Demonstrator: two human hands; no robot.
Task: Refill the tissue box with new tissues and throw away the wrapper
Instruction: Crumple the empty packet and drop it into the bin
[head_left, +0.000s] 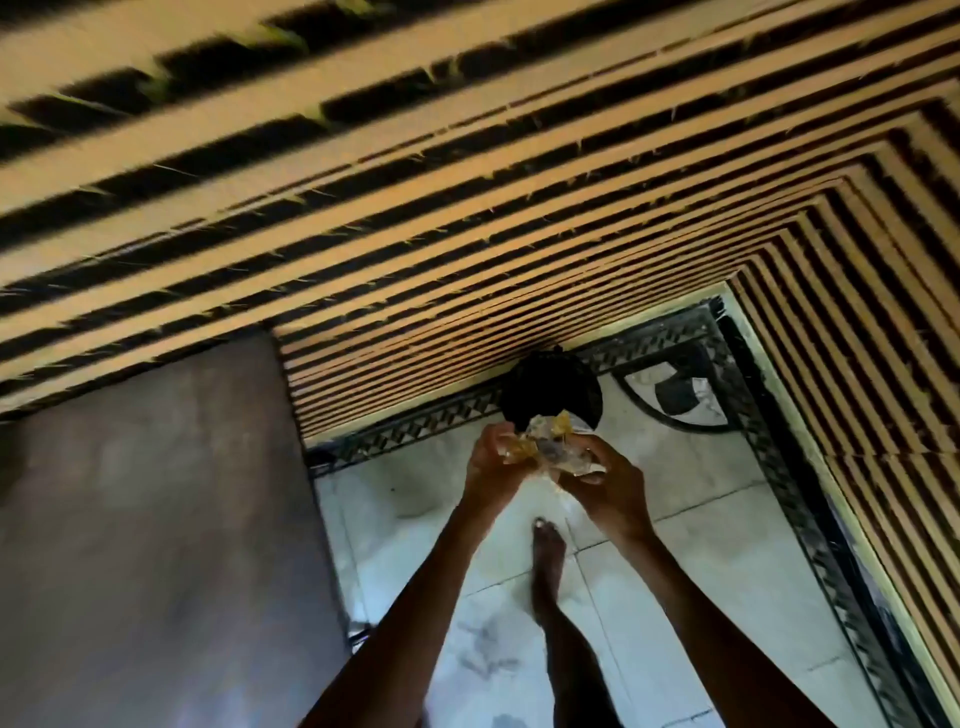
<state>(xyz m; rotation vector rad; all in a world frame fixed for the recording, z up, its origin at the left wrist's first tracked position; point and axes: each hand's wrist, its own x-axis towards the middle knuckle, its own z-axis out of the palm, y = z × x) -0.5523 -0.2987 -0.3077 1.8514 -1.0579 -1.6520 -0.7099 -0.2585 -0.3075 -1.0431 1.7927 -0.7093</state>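
Observation:
A crumpled clear wrapper (548, 449) with yellow print is bunched between both my hands, above the floor. My left hand (491, 467) grips its left side and my right hand (608, 483) grips its right side. Just beyond the wrapper stands a black bin (550, 387) lined with a dark bag, against the slatted wall. No tissue box is in view.
A wall of wooden slats (467, 234) runs across the top and down the right side. A dark grey surface (145, 545) fills the lower left. The floor is white marble tile (701, 571) with a black patterned border. My bare foot (548, 561) stands below the hands.

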